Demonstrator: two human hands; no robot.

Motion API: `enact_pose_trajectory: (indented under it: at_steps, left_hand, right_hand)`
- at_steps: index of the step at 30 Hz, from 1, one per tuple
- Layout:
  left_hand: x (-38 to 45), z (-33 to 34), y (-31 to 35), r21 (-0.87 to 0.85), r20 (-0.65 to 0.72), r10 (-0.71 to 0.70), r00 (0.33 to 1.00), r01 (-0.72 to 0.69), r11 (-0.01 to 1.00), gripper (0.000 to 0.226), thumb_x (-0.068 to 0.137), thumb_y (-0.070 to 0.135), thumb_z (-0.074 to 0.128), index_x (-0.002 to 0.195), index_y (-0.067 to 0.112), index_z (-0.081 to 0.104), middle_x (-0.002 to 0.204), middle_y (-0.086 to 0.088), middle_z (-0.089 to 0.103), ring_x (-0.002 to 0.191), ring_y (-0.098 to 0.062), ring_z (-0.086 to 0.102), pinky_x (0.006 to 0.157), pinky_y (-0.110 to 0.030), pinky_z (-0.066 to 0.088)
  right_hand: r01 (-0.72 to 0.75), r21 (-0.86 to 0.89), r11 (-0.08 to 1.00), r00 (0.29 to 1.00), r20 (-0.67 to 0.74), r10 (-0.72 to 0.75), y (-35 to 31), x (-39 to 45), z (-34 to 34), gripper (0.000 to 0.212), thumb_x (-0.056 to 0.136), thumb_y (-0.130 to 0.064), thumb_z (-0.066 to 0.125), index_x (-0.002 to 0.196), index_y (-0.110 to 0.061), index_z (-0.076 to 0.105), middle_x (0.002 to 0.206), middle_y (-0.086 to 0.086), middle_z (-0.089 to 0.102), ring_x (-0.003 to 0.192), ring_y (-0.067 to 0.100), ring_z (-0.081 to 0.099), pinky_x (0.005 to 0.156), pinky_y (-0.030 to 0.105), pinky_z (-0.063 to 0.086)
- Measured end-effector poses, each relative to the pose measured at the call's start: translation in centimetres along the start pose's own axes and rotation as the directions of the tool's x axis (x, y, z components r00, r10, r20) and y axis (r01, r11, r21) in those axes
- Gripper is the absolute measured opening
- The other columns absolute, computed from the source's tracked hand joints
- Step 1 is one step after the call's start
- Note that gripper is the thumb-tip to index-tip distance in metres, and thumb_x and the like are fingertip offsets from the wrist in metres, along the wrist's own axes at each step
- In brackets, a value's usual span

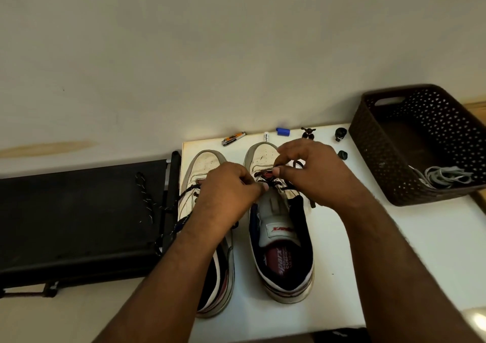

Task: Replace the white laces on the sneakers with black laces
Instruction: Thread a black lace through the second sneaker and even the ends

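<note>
Two white sneakers stand side by side on a white table (342,250), toes pointing away from me. My left hand (226,195) and my right hand (313,169) are both over the lower eyelets of the right sneaker (281,250), and each pinches a stretch of the black lace (297,163) threaded there. The left sneaker (207,164) lies partly under my left forearm, and its black speckled lace (147,203) trails off to the left. A bundle of white laces (444,175) lies in the brown basket.
A brown perforated basket (389,158) stands at the table's right rear. Along the far edge lie a nail clipper (233,138), a white tube (266,137), a blue cap (283,131) and small black items (340,134). A black padded bench (79,219) adjoins the table's left side.
</note>
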State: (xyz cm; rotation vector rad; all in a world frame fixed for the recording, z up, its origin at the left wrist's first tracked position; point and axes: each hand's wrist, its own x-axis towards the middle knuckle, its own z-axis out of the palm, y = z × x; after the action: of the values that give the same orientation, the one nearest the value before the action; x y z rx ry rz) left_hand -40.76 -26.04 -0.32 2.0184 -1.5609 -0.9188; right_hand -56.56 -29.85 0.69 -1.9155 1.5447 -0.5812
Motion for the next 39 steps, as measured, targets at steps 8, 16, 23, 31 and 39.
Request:
enact_pose_trajectory:
  at_steps: [8, 16, 23, 31, 39]
  left_hand:
    - [1.0, -0.3, 0.3, 0.107, 0.191, -0.108, 0.976, 0.089, 0.990, 0.011, 0.082, 0.007, 0.066, 0.090, 0.010, 0.073, 0.085, -0.010, 0.070, 0.072, -0.021, 0.063, 0.058, -0.023, 0.047]
    - [1.0, 0.4, -0.3, -0.214, 0.128, -0.217, 0.968, 0.241, 0.947, 0.022, 0.080, -0.006, 0.069, 0.099, 0.006, 0.074, 0.085, -0.006, 0.066, 0.068, -0.008, 0.055, 0.054, -0.016, 0.039]
    - [1.4, 0.7, -0.5, -0.323, 0.114, -0.281, 0.953, 0.303, 0.896, 0.019, 0.079, -0.008, 0.068, 0.087, 0.009, 0.071, 0.081, -0.006, 0.066, 0.072, -0.011, 0.056, 0.058, -0.018, 0.040]
    - [1.4, 0.6, -0.5, -0.427, 0.097, -0.321, 0.942, 0.330, 0.842, 0.017, 0.081, -0.011, 0.065, 0.086, 0.005, 0.069, 0.077, -0.007, 0.064, 0.066, -0.010, 0.056, 0.051, -0.016, 0.042]
    - [1.2, 0.8, 0.0, -0.475, 0.075, -0.338, 0.938, 0.332, 0.815, 0.018, 0.082, -0.011, 0.064, 0.079, 0.007, 0.068, 0.080, -0.008, 0.065, 0.077, -0.015, 0.058, 0.056, -0.018, 0.045]
  right_hand:
    - [-0.033, 0.107, 0.994, 0.993, 0.115, 0.020, 0.3, -0.2, 0.6, 0.012, 0.083, -0.019, 0.073, 0.094, -0.019, 0.078, 0.086, -0.009, 0.073, 0.077, -0.002, 0.064, 0.072, 0.016, 0.051]
    - [-0.153, 0.112, 0.982, 0.977, 0.166, 0.133, 0.4, -0.1, 2.1, 0.007, 0.079, -0.012, 0.072, 0.081, -0.013, 0.078, 0.069, -0.004, 0.068, 0.063, 0.005, 0.058, 0.062, 0.023, 0.048]
    - [-0.190, 0.153, 0.970, 0.978, 0.116, 0.173, 0.7, 0.0, 2.6, 0.007, 0.080, -0.010, 0.071, 0.081, -0.011, 0.078, 0.078, 0.003, 0.071, 0.074, 0.012, 0.062, 0.066, 0.023, 0.047]
    - [-0.199, 0.148, 0.969, 0.979, 0.078, 0.189, 0.1, 0.2, 3.5, 0.010, 0.080, -0.012, 0.070, 0.085, -0.013, 0.078, 0.086, 0.005, 0.073, 0.084, 0.015, 0.064, 0.079, 0.029, 0.052]
    - [-0.212, 0.149, 0.966, 0.975, 0.100, 0.199, 0.7, 0.2, 3.4, 0.007, 0.080, -0.013, 0.071, 0.081, -0.012, 0.077, 0.081, 0.003, 0.071, 0.081, 0.015, 0.063, 0.074, 0.028, 0.050]
